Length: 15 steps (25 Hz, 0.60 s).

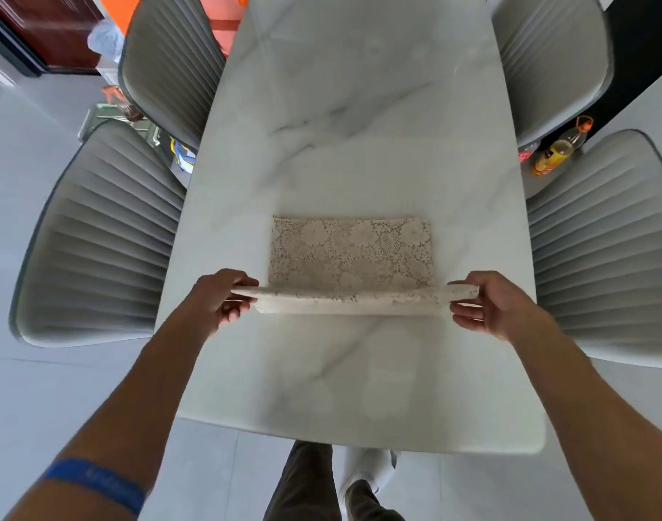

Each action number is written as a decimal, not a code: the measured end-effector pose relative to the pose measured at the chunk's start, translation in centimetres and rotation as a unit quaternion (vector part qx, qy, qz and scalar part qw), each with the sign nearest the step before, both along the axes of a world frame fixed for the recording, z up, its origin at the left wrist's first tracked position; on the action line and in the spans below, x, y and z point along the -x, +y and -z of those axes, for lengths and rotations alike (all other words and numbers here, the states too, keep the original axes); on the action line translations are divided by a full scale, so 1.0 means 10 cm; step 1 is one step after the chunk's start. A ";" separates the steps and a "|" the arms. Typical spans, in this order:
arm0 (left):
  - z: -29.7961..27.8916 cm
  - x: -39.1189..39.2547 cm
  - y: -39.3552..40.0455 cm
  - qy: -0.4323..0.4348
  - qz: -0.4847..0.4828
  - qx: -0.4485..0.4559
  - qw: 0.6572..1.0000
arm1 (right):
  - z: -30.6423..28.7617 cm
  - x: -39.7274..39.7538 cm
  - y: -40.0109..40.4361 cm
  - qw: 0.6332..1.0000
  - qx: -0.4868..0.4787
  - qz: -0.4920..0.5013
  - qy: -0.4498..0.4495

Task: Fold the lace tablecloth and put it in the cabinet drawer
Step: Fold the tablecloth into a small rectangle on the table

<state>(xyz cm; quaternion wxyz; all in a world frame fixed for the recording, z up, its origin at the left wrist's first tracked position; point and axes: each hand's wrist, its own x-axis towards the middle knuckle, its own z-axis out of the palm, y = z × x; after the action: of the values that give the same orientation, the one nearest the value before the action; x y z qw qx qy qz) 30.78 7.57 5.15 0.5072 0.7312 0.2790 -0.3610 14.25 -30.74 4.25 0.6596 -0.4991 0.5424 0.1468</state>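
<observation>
**Marble counter, lace half lifted**

Grey-veined white marble forms the counter (359, 107), flanked by four ribbed grey chairs, two on each side. On it, toward the near end, the cream lace tablecloth (352, 253) lies folded into a rectangle, its far part flat on the stone. Its near edge is raised as a long fold stretched between both hands. The left hand (224, 298) has its fingers (243, 282) closed around the fold's left end; the right hand (487, 306) pinches the right end, fingers (463, 285) closed on the cloth. A blue wristband (96, 483) circles the left forearm. An orange-capped bottle (558, 148) stands on the floor at right.
</observation>
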 end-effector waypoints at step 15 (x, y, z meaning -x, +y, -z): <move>1.22 -0.08 -0.89 -0.309 0.594 -0.204 0.714 | 1.02 -0.64 0.59 0.803 0.451 -0.388 0.047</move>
<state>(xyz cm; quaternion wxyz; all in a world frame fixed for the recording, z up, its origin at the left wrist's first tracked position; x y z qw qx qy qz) 31.53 -1.30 -7.07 0.0847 0.9028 -0.3184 -0.2763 20.63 -24.87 -5.90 0.2217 -0.9013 0.3393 0.1528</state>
